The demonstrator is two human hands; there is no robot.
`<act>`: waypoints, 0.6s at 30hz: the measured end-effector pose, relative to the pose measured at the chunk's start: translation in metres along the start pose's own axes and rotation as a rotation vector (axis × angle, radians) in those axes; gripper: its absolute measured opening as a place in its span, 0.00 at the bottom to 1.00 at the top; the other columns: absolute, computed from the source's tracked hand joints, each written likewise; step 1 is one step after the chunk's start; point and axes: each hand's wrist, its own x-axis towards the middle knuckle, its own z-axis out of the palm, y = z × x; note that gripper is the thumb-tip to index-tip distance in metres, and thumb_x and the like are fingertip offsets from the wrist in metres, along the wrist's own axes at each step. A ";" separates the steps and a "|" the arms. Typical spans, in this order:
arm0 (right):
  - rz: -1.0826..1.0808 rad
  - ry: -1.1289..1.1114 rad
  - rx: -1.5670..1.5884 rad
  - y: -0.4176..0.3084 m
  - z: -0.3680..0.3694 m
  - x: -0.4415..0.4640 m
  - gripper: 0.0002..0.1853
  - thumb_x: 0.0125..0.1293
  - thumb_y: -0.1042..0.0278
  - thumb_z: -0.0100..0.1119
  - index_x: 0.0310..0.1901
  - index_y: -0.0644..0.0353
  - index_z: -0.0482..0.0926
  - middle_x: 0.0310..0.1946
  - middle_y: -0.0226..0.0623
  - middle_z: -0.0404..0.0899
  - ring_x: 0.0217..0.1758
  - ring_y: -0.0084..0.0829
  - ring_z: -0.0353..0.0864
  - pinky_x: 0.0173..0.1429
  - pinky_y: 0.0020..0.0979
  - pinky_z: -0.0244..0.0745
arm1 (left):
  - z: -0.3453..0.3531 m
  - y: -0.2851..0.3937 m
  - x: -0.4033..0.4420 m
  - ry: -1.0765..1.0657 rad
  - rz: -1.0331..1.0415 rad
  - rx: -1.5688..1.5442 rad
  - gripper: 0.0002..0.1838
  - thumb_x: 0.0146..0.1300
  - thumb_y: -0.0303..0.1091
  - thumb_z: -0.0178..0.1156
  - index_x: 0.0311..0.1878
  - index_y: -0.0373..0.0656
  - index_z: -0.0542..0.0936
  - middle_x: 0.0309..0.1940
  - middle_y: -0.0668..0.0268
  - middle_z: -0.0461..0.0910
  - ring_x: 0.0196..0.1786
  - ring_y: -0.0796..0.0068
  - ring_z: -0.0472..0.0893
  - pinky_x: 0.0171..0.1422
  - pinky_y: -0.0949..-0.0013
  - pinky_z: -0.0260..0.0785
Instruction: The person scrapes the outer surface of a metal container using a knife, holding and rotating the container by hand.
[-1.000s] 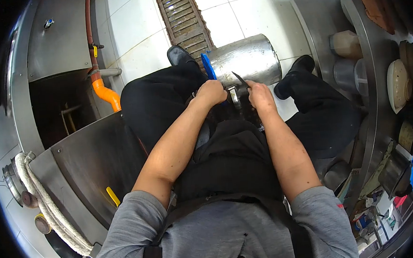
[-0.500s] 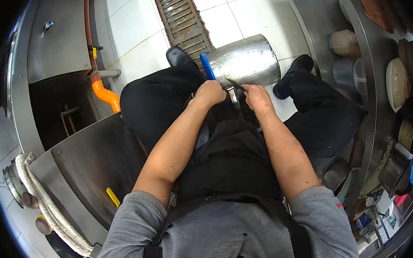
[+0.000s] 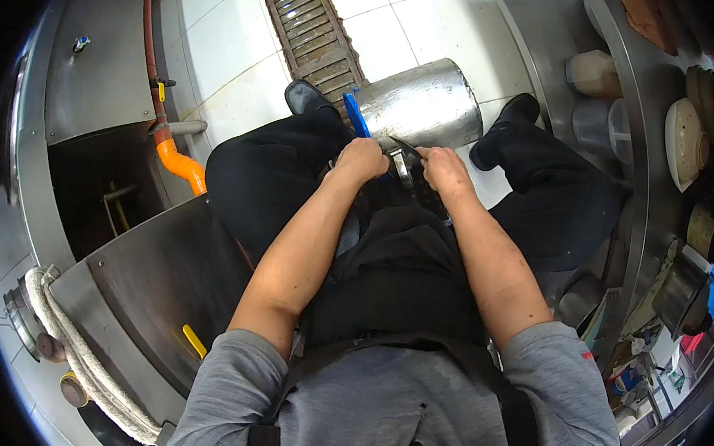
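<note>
A large metal cylinder (image 3: 423, 100), like a pot on its side, lies between my feet. A blue strip (image 3: 356, 114) runs along its left end. My left hand (image 3: 364, 159) is closed just below that strip; what its fingers hold is hidden. My right hand (image 3: 445, 169) is wrapped round a knife (image 3: 406, 147), whose dark blade points up and left toward the cylinder's lower edge. Between my hands a shiny metal piece (image 3: 404, 169) shows in part, the rest being covered by my hands and apron.
A slatted drain cover (image 3: 313, 33) runs across the white tiled floor. At left stand steel units (image 3: 151, 268) and an orange pipe (image 3: 180, 164). White rope (image 3: 79, 354) hangs at lower left. The right shelf holds plastic tubs (image 3: 596, 76) and a bowl (image 3: 686, 144).
Little differs. The knife blade sits at a slightly changed angle in my right hand. My left hand and the cylinder stay nearly in place.
</note>
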 end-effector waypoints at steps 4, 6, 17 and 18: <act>-0.039 0.143 0.080 0.010 0.009 0.008 0.14 0.64 0.71 0.54 0.50 0.55 0.81 0.39 0.54 0.80 0.47 0.53 0.79 0.53 0.46 0.73 | -0.004 0.004 -0.005 0.026 -0.025 -0.041 0.18 0.51 0.36 0.56 0.38 0.30 0.83 0.41 0.42 0.82 0.47 0.47 0.82 0.56 0.54 0.73; -0.057 0.160 0.063 0.013 0.011 0.007 0.14 0.64 0.71 0.54 0.50 0.55 0.81 0.39 0.54 0.80 0.47 0.53 0.79 0.52 0.46 0.73 | -0.004 0.005 -0.005 0.027 -0.028 -0.032 0.18 0.51 0.36 0.56 0.38 0.30 0.83 0.40 0.42 0.82 0.47 0.47 0.82 0.56 0.54 0.73; -0.104 0.056 -0.057 0.003 0.011 0.004 0.16 0.64 0.71 0.52 0.53 0.50 0.80 0.42 0.51 0.81 0.48 0.51 0.80 0.53 0.46 0.73 | -0.006 0.007 -0.006 0.012 -0.035 -0.020 0.18 0.52 0.36 0.56 0.38 0.31 0.83 0.41 0.44 0.82 0.47 0.47 0.82 0.56 0.54 0.74; -0.064 0.107 -0.029 0.002 0.018 0.003 0.17 0.65 0.71 0.52 0.54 0.49 0.80 0.42 0.51 0.81 0.48 0.51 0.79 0.53 0.47 0.73 | -0.006 0.006 -0.006 0.015 -0.028 -0.021 0.18 0.52 0.36 0.56 0.38 0.31 0.83 0.41 0.43 0.82 0.48 0.47 0.82 0.56 0.54 0.74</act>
